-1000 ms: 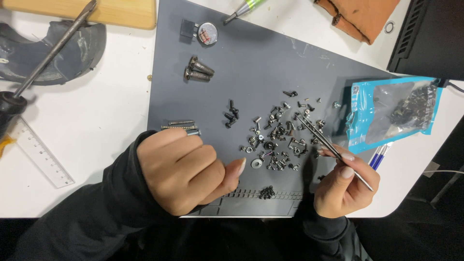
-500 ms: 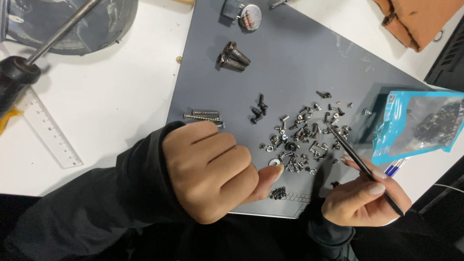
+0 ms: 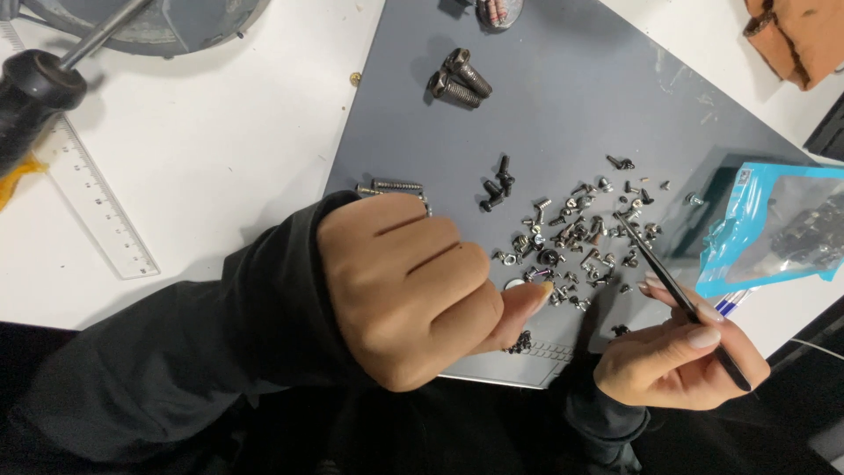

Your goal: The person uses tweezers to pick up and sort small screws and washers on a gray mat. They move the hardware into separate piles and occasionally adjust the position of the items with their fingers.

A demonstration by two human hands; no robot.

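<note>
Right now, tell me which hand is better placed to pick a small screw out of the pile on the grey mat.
Right. The right hand holds black tweezers whose tips already reach the screw pile. The left hand is curled in a loose fist, thumb touching the pile's near edge, and holds no tool.

We see an evenly bright scene under diffuse overhead light, with the white table (image 3: pixel 229 167) near overexposed while the grey mat (image 3: pixel 563 114) shows only a faint sheen near its upper right part. Soft shadows fall just below the left hand (image 3: pixel 413 290), under the pile of small screws (image 3: pixel 576 242) and beside the blue bag (image 3: pixel 774 229), whose clear plastic catches a mild glare. The middle is sharp, the dark sleeves lose all detail at the bottom edge, and the screwdriver handle (image 3: pixel 35 101) at the left edge looks slightly soft and stretched
</note>
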